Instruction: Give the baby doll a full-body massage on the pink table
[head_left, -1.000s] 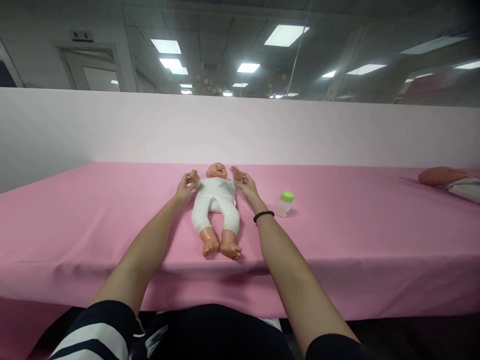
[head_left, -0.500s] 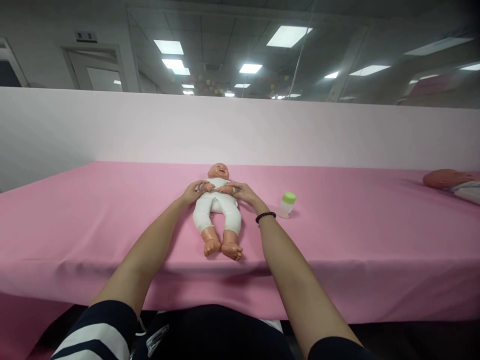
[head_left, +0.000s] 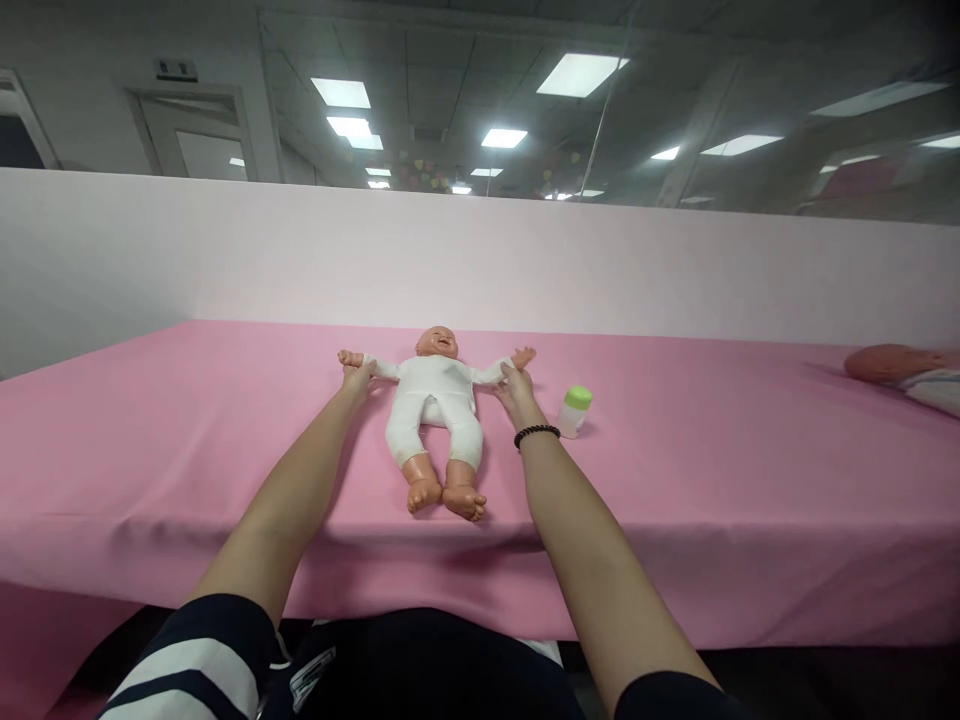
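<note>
Off the doll's [head_left: 436, 378] chest, its arms [head_left: 385, 369] swing wide — spread reached, it seems — your left hand [head_left: 359, 376] and right hand [head_left: 517, 393] each grasping one, fingers [head_left: 507, 373] wrapped.

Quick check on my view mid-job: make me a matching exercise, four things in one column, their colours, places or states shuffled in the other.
Things:
1. Bottle cap
2. Beaded bracelet
3. Central doll
4. Left hand

Descriptions:
A. Lying on its back, arms spread out
B. Dark, worn on the right wrist
C. At a white sleeve
D. Green

Right pairs: 1-D, 2-B, 3-A, 4-C
</note>
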